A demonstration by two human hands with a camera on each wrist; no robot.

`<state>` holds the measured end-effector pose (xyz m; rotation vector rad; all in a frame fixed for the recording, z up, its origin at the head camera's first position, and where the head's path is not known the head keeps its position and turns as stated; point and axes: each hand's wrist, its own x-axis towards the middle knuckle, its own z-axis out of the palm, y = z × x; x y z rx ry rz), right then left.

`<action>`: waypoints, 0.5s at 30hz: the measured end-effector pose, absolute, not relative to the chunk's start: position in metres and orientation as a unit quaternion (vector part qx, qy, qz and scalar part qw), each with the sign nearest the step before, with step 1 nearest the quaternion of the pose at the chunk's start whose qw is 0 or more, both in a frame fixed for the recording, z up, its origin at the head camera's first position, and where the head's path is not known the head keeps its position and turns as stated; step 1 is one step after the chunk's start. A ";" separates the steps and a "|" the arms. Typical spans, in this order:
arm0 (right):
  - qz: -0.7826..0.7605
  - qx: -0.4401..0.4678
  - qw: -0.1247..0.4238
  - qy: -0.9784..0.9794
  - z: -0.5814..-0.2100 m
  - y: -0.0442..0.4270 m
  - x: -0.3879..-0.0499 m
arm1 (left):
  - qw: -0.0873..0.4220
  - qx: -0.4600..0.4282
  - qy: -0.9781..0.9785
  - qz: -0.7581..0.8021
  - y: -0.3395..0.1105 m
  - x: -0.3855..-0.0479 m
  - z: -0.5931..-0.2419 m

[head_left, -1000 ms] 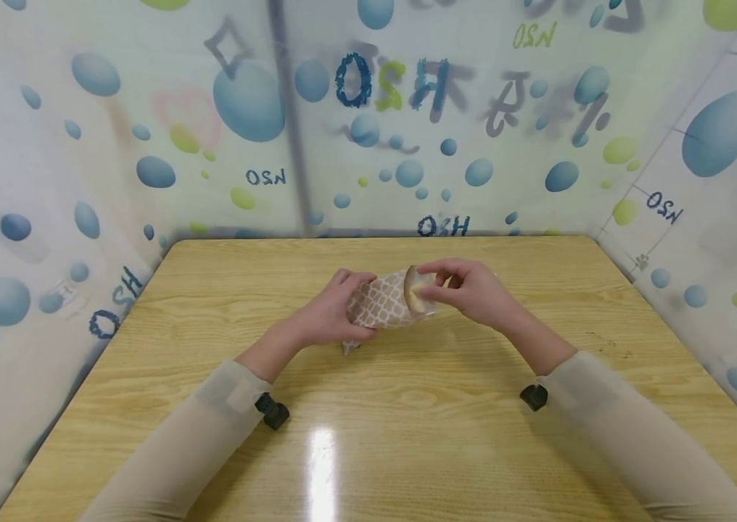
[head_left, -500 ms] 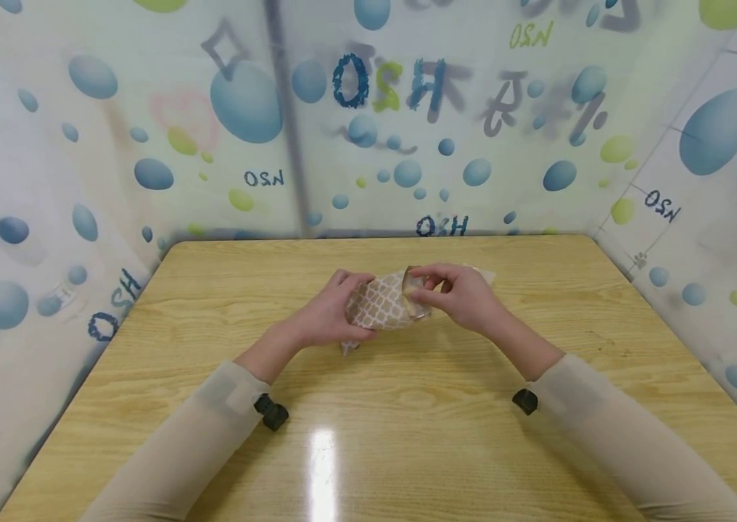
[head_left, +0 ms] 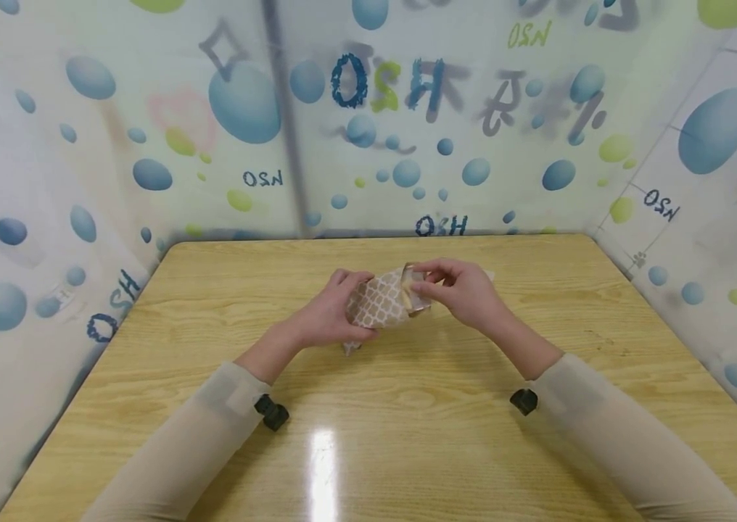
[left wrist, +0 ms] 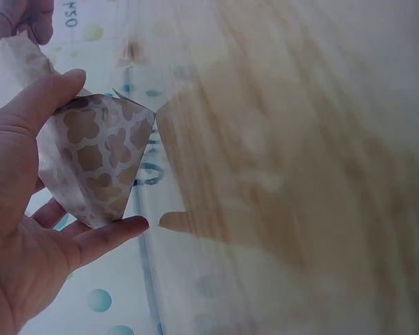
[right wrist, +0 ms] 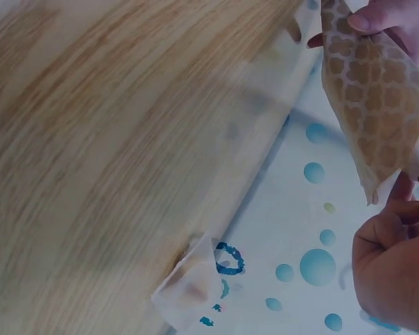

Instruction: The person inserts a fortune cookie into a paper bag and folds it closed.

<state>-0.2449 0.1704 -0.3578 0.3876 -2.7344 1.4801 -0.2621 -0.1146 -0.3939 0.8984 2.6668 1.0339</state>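
Note:
A tan paper bag (head_left: 378, 303) with a white lattice pattern is held a little above the far middle of the table. My left hand (head_left: 329, 313) grips its left end, thumb on the near side and fingers on the far side. In the left wrist view the bag's folded corner (left wrist: 101, 150) sticks out past that thumb. My right hand (head_left: 466, 291) has thumb and index finger at the bag's right end, pinching its edge. A brown-rimmed, pale patch shows there; whether it is the bag's mouth or its contents I cannot tell. The right wrist view shows the patterned side (right wrist: 380, 105).
A crumpled whitish piece (right wrist: 188, 286), seemingly paper, lies on the wooden table (head_left: 408, 420) beyond the right hand. In the head view that hand mostly hides it. A wall sheet (head_left: 368, 196) with blue and green dots surrounds the table's back and sides.
My right hand has shifted slightly left along the bag's right end, its thumb and index finger now closer to the brown rim. The left hand keeps its grip in the same place.

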 end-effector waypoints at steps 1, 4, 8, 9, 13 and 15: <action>0.469 0.123 0.006 -0.875 -0.358 0.170 -0.245 | 0.070 0.297 0.888 0.343 -0.115 -0.262 -0.393; 0.452 0.132 0.008 -0.882 -0.359 0.169 -0.244 | 0.070 0.294 0.890 0.342 -0.114 -0.261 -0.392; 0.437 0.142 0.025 -0.888 -0.360 0.165 -0.241 | 0.073 0.295 0.890 0.341 -0.114 -0.261 -0.391; 0.437 0.141 0.029 -0.888 -0.360 0.164 -0.241 | 0.074 0.296 0.889 0.341 -0.114 -0.261 -0.391; 0.438 0.134 0.037 -0.888 -0.361 0.159 -0.238 | 0.075 0.299 0.887 0.343 -0.113 -0.261 -0.392; 0.434 0.137 0.032 -0.890 -0.360 0.159 -0.237 | 0.076 0.301 0.886 0.345 -0.112 -0.261 -0.393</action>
